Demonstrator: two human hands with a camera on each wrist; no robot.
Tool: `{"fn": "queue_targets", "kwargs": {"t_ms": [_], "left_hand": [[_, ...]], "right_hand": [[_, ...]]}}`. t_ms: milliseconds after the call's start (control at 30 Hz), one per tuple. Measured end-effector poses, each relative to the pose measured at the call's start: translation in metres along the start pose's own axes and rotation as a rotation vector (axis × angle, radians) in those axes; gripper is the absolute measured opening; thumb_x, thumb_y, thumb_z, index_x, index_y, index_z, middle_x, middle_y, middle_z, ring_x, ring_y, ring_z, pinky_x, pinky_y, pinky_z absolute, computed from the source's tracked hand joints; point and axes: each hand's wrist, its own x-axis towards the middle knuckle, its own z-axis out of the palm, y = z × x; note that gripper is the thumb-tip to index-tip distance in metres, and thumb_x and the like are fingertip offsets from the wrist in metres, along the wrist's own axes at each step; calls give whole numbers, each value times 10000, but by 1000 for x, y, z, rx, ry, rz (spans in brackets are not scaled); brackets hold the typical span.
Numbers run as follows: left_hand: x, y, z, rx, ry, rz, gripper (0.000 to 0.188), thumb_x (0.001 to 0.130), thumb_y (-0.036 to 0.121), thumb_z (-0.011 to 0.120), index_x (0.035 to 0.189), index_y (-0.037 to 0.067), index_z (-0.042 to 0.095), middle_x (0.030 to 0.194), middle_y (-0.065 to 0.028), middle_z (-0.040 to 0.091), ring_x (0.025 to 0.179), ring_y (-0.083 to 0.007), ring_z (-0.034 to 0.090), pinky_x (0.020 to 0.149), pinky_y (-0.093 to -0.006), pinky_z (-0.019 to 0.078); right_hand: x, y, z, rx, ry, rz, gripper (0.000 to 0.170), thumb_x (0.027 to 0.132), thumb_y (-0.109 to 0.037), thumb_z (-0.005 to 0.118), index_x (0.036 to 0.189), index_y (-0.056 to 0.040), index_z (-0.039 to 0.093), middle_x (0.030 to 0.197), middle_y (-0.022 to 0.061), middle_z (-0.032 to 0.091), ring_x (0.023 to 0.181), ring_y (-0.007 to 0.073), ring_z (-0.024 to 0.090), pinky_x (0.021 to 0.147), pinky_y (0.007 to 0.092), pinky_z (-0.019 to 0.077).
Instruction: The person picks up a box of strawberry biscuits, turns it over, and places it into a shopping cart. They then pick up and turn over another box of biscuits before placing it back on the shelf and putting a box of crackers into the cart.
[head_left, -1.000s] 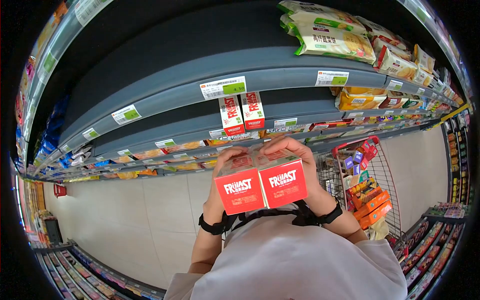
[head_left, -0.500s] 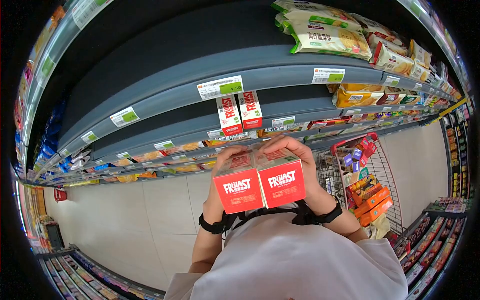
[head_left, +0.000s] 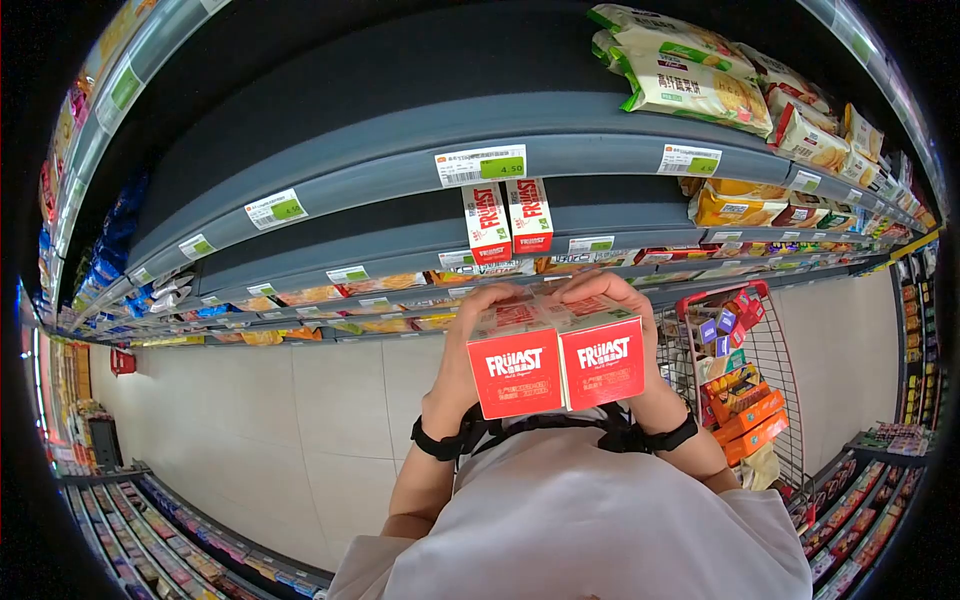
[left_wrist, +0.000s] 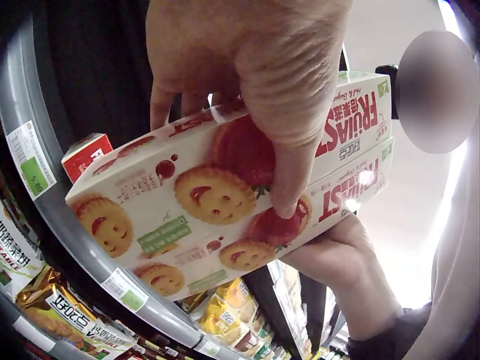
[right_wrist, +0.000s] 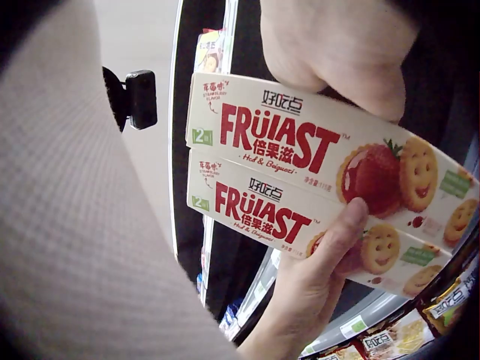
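Observation:
Side by side in front of the chest are two strawberry biscuit boxes, a left box and a right box, their red ends toward the head camera. My left hand grips the left box from its outer side, fingers over the far edge. On the opposite side my right hand holds the right box in the same way. The left thumb lies along a printed white face in the right wrist view. Beyond the hands, two matching boxes stand on a shelf.
A grey shelf with price labels curves across the front. Bagged biscuits lie on its upper right. A red-handled shopping cart holding several packages stands to the right. Low display racks are behind, across the tiled floor.
In the head view, the shelf, boxes and hands have shifted to the right, with the boxes slightly higher. Both hands keep the same hold on the pair.

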Motion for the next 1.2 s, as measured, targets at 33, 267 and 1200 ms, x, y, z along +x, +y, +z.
{"fn": "queue_targets", "kwargs": {"t_ms": [33,267,1200], "left_hand": [[0,-2,1,1,10,14,654,687,222,804,1214,41,461,1204,-154,545,1120,-290,536,951,-387,424],[3,5,-20,526,24,174,615,663,187,789,1188,70,491,1217,-127,528,1128,-255,460,926,-358,375],[75,-36,-51,732,313,222,803,837,42,634,1444,-64,119,1206,-238,335,1068,-331,429,952,-365,368]], "right_hand": [[0,2,-3,27,-21,19,123,881,-54,573,966,12,634,1000,95,636,936,155,607,856,273,473],[-2,17,-4,-84,-7,207,340,840,25,513,1169,-62,524,1280,94,432,1224,198,391,1029,308,313],[57,49,6,-621,33,19,598,928,-385,372,1395,-11,374,1433,185,347,1374,311,220,1121,396,153]]}}
